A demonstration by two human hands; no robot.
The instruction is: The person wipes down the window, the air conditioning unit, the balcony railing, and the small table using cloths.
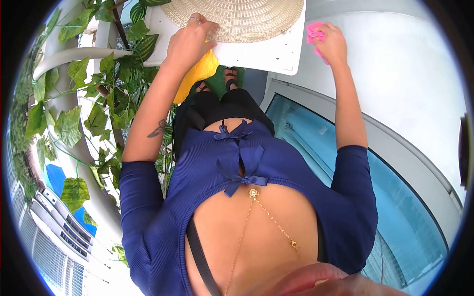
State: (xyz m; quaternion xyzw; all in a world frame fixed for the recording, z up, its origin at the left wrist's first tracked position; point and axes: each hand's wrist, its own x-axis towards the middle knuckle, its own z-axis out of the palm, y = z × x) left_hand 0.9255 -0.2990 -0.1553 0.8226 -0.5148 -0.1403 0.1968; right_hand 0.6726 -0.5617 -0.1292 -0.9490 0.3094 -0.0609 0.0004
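My left hand (191,43) is closed on a yellow cloth (200,74), which hangs down past the near edge of the white table (256,55). Its fingers are at the rim of a round, woven-patterned placemat (242,19) lying on the table. Off to the right of the table, my right hand (332,45) is closed round a crumpled pink cloth (314,33), held in front of the white wall. Part of each cloth is hidden in the fingers.
Green leafy vines (69,126) wind round a white railing (81,54) on the left. A blue glass pane (316,128) in a pale frame runs along the right. My feet stand below the table on a green surface.
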